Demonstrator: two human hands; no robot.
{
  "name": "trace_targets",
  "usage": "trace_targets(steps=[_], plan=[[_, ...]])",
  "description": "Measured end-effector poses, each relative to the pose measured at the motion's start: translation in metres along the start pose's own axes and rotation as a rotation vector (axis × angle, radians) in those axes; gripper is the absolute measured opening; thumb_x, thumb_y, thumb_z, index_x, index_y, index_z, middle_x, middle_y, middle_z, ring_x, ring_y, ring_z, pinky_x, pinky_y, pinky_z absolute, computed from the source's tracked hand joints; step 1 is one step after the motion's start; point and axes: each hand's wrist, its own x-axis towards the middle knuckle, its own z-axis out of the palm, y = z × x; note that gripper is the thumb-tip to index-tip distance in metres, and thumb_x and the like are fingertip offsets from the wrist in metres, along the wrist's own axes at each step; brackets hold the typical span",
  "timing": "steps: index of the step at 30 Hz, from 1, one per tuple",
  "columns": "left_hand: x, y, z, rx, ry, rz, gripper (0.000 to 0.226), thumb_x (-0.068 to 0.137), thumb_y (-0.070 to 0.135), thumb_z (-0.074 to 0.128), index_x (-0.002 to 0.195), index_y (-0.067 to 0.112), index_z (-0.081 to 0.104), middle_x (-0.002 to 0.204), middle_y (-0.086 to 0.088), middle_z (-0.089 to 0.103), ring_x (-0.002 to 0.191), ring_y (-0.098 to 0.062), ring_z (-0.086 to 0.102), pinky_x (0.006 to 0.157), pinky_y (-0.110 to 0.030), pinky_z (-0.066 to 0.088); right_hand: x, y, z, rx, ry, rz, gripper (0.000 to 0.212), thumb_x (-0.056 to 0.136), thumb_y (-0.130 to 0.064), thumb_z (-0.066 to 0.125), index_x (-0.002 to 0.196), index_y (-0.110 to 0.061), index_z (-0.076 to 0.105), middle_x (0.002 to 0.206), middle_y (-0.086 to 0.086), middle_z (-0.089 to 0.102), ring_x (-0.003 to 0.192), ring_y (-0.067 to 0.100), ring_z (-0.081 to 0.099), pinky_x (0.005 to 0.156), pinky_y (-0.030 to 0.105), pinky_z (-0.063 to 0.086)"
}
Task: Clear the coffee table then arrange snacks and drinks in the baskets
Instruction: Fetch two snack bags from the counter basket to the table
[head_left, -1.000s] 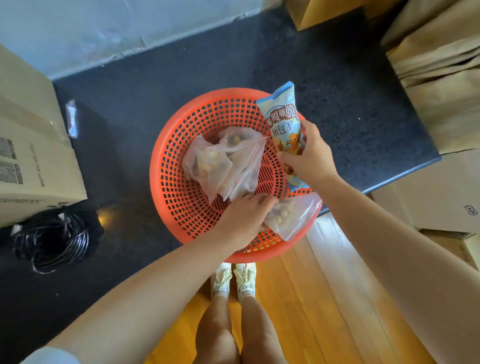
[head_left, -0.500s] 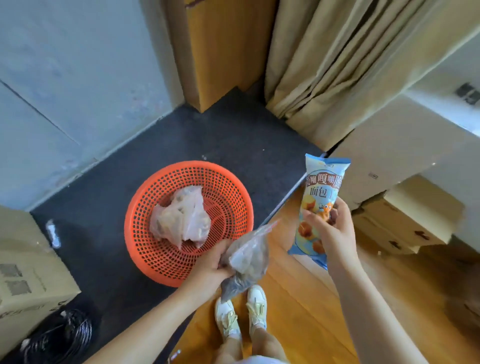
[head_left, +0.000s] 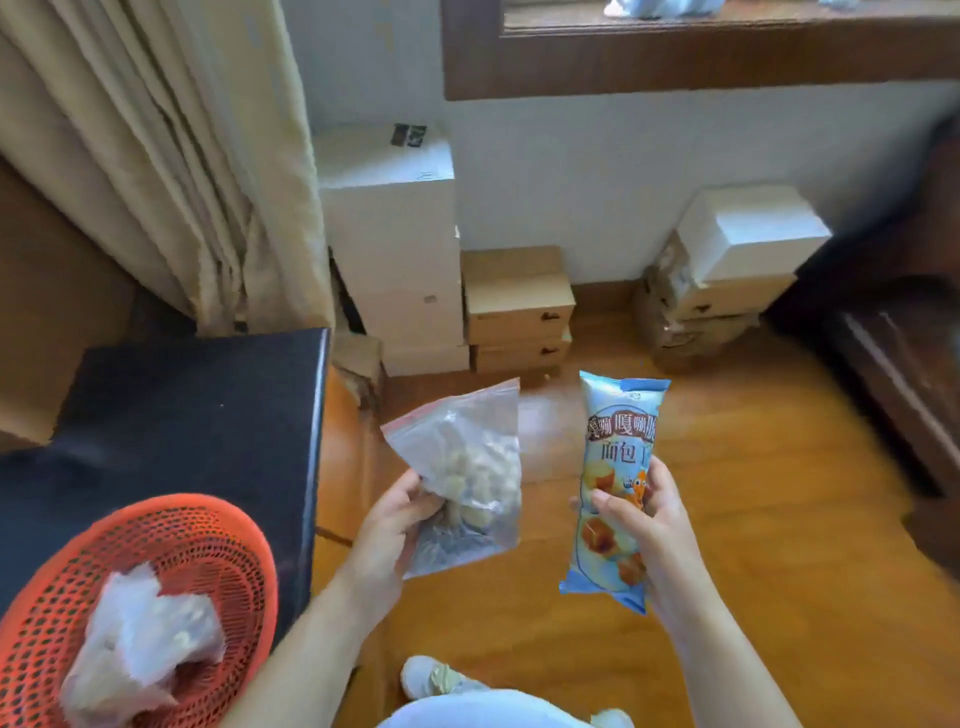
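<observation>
The fingers of the left hand (head_left: 387, 530) hold a clear zip bag of snacks (head_left: 467, 478). The right hand (head_left: 649, 525) grips a blue bread snack packet (head_left: 615, 467). Both are above the wooden floor (head_left: 753, 467), right of the orange basket (head_left: 218, 545) on the black table (head_left: 197, 415).

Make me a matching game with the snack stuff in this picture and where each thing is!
Things:
1. clear zip bag of snacks
2. blue snack packet
3. orange basket
4. white shoe

Places:
A. on the black table
B. in the right hand
C. on the wooden floor
D. in the left hand

Pairs: 1-D, 2-B, 3-A, 4-C
</observation>
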Motion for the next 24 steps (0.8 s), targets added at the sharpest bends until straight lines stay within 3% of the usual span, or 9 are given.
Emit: trace_targets(steps=[4, 6, 8, 13, 17, 20, 24], plan=[[0.005, -0.029, 0.082, 0.07, -0.168, -0.149, 0.035, 0.085, 0.01, 0.04, 0.105, 0.015, 0.068, 0.096, -0.008, 0.073, 0.087, -0.025, 0.069, 0.072, -0.033, 0.055, -0.045, 0.008, -0.088, 0.165, 0.21, -0.025, 0.057, 0.071, -0.011, 0.069, 0.123, -0.019, 0.047, 0.104, 0.015, 0.067, 0.094, 0.037, 0.067, 0.084, 0.05, 0.054], [-0.001, -0.048, 0.119, 0.089, -0.307, -0.232, 0.033, 0.074, 0.021, 0.048, 0.096, 0.017, 0.073, 0.089, -0.007, 0.072, 0.077, -0.022, 0.07, 0.062, -0.03, 0.055, -0.069, 0.016, -0.128, 0.234, 0.285, -0.041, 0.054, 0.068, -0.02, 0.071, 0.118, -0.022, 0.051, 0.095, 0.008, 0.07, 0.088, 0.032, 0.069, 0.077, 0.044, 0.057], [-0.011, -0.073, 0.162, 0.118, -0.435, -0.317, 0.035, 0.062, 0.032, 0.064, 0.093, 0.018, 0.073, 0.088, -0.006, 0.071, 0.075, -0.022, 0.069, 0.06, -0.031, 0.054, -0.098, 0.024, -0.172, 0.308, 0.361, -0.054, 0.052, 0.062, -0.031, 0.073, 0.111, -0.026, 0.055, 0.091, 0.002, 0.072, 0.084, 0.027, 0.071, 0.071, 0.038, 0.059], [-0.044, -0.149, 0.263, 0.366, -0.556, -0.413, 0.082, 0.045, 0.057, 0.082, 0.116, 0.023, 0.061, 0.109, -0.003, 0.071, 0.094, -0.019, 0.069, 0.07, -0.028, 0.056, -0.159, 0.051, -0.269, 0.457, 0.571, -0.104, 0.049, 0.058, -0.04, 0.074, 0.103, -0.031, 0.057, 0.089, -0.001, 0.073, 0.078, 0.021, 0.071, 0.064, 0.032, 0.059], [-0.064, -0.199, 0.334, 0.495, -0.634, -0.414, 0.102, 0.029, 0.045, 0.091, 0.117, 0.013, 0.054, 0.095, -0.004, 0.072, 0.08, -0.019, 0.071, 0.061, -0.026, 0.055, -0.204, 0.075, -0.33, 0.49, 0.755, -0.143, 0.048, 0.055, -0.048, 0.073, 0.099, -0.031, 0.06, 0.092, -0.003, 0.074, 0.084, 0.016, 0.071, 0.069, 0.03, 0.057], [-0.072, -0.23, 0.377, 0.614, -0.71, -0.423, 0.078, 0.043, 0.032, 0.085, 0.114, 0.014, 0.057, 0.09, -0.004, 0.072, 0.079, -0.018, 0.071, 0.06, -0.024, 0.054, -0.237, 0.096, -0.365, 0.533, 0.898, -0.152, 0.044, 0.057, -0.053, 0.071, 0.095, -0.033, 0.062, 0.091, -0.008, 0.074, 0.085, 0.013, 0.071, 0.069, 0.028, 0.056], [-0.077, -0.274, 0.427, 0.718, -0.744, -0.429, 0.035, 0.057, 0.017, 0.076, 0.087, 0.014, 0.059, 0.062, 0.003, 0.07, 0.053, -0.008, 0.066, 0.045, -0.015, 0.047, -0.277, 0.12, -0.402, 0.609, 1.1, -0.162, 0.038, 0.058, -0.054, 0.069, 0.089, -0.033, 0.064, 0.084, -0.011, 0.074, 0.079, 0.011, 0.071, 0.064, 0.025, 0.057]])
